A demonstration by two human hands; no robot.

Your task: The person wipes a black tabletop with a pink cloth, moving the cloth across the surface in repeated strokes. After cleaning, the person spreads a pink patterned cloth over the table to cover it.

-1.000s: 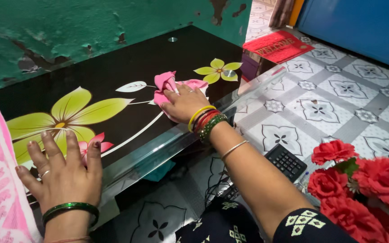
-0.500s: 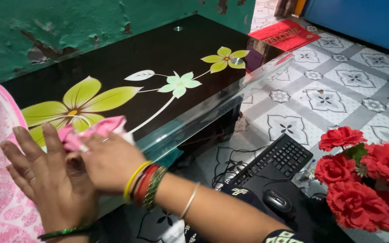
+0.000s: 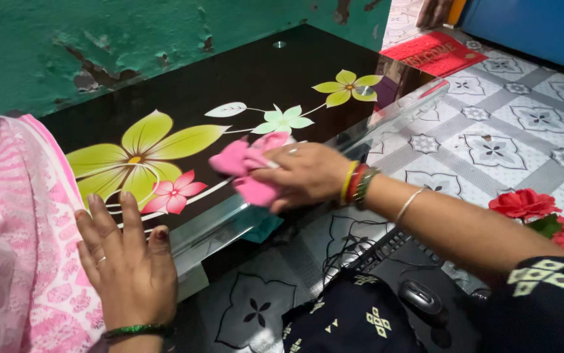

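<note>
We saw the right hand point(image 3: 308, 175) closed around a crumpled pink cloth point(image 3: 250, 171), pressed at the front edge of the glossy black glass table point(image 3: 229, 78) — half a second before, it had been bunched over by the left hand point(image 3: 128, 261). That hand now lay flat and spread near the table's corner, holding nothing, so the wiping seemed — perhaps — midway along the edge.
</note>
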